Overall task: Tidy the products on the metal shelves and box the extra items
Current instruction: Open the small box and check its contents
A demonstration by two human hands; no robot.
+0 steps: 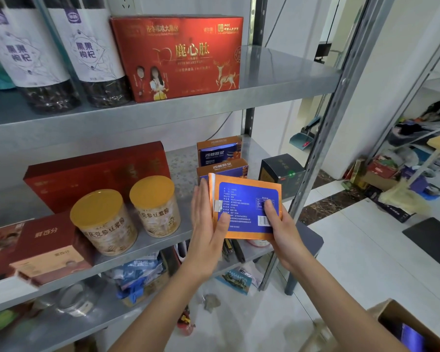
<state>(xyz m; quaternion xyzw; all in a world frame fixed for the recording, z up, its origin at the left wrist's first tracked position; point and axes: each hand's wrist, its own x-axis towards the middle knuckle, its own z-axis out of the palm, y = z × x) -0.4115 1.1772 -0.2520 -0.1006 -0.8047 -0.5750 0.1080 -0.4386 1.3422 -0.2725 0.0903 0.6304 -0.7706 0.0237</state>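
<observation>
Dull galvanised metal shelf (285, 72), glossy red cardboard box (178, 57), clear plastic jars (104, 222), brown corrugated carton (414, 326)

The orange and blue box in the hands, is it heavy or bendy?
Probably light: the right hand holds the orange and blue box by one corner. Its flat faces and sharp edges suggest stiff cardboard, though squeezing could dent it. The shiny surface may be slightly slippery.

On the metal shelves (277, 90): two white-labelled jars (23, 54) (92, 52), one red deer-print carton (183, 57), one long dark-red gift box (94, 171), two yellow-lidded tins (104, 222) (155, 207), three orange-and-blue boxes (219, 148) (221, 166) (247, 207) and one black box (280, 171). One open cardboard box (389, 313) is on the floor. The maroon packs (46, 240) at far left are too blurred to count.
</observation>
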